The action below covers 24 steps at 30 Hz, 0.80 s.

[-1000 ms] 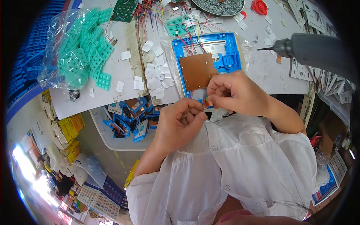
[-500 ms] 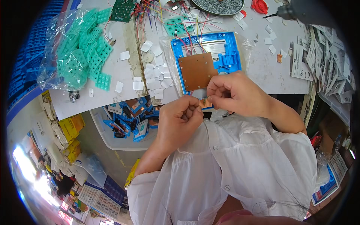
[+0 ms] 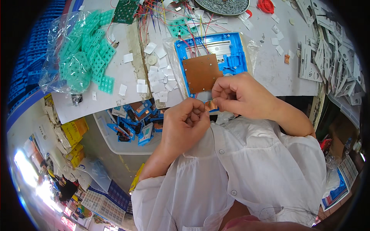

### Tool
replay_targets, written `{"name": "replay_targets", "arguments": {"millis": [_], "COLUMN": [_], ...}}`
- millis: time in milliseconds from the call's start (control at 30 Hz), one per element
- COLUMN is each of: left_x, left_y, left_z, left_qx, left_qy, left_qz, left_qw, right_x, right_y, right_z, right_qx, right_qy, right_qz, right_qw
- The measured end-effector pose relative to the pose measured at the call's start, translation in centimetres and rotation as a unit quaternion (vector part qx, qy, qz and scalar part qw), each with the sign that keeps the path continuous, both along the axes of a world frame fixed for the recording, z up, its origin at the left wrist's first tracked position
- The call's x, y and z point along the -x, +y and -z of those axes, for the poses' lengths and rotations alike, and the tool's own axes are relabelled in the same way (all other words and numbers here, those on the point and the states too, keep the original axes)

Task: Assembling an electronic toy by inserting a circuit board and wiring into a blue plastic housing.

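My left hand (image 3: 184,125) and my right hand (image 3: 244,98) meet at the near edge of a blue plastic housing (image 3: 180,52), both with fingers pinched. Between the fingertips is a small copper-coloured piece (image 3: 209,106), partly covered by them; its exact kind is not clear. A brown circuit board (image 3: 201,73) lies tilted over the housing's inside, its plain side up, next to my right hand. Red, blue and yellow wires (image 3: 198,44) run from the housing toward the back. A clear plastic bag (image 3: 252,54) lies beneath the housing.
Green rubber keypads (image 3: 88,50) fill a clear bag at left. White paper squares (image 3: 158,79) are scattered left of the housing. At the back stands a round tray of screws (image 3: 223,5). White cut-out panels (image 3: 339,61) pile at right. A bin (image 3: 111,144) of blue units sits below the table edge.
A dark tool with a pointed tip at the upper right has gone out of view. Both hands keep nearly the same place, with the copper-coloured piece shifting slightly between the fingertips.
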<state>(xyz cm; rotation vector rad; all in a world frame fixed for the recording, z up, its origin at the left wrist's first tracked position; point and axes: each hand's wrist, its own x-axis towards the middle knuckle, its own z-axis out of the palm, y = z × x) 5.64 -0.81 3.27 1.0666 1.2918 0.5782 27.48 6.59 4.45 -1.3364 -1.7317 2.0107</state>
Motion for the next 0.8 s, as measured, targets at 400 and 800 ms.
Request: {"name": "replay_targets", "arguments": {"millis": [400, 800], "left_x": [0.2, -1.8], "left_y": [0.0, 0.4], "left_z": [0.2, 0.0], "left_qx": [0.001, -0.234], "left_qy": [-0.02, 0.093], "left_qz": [0.004, 0.04], "left_qw": [1.0, 0.967], "right_x": [0.2, -0.2], "right_y": [-1.3, -2.9], "right_z": [0.0, 0.0], "right_qx": [-0.232, -0.259], "right_qy": [-0.041, 0.014], "right_qz": [-0.001, 0.037], "right_qw": [0.972, 0.965]}}
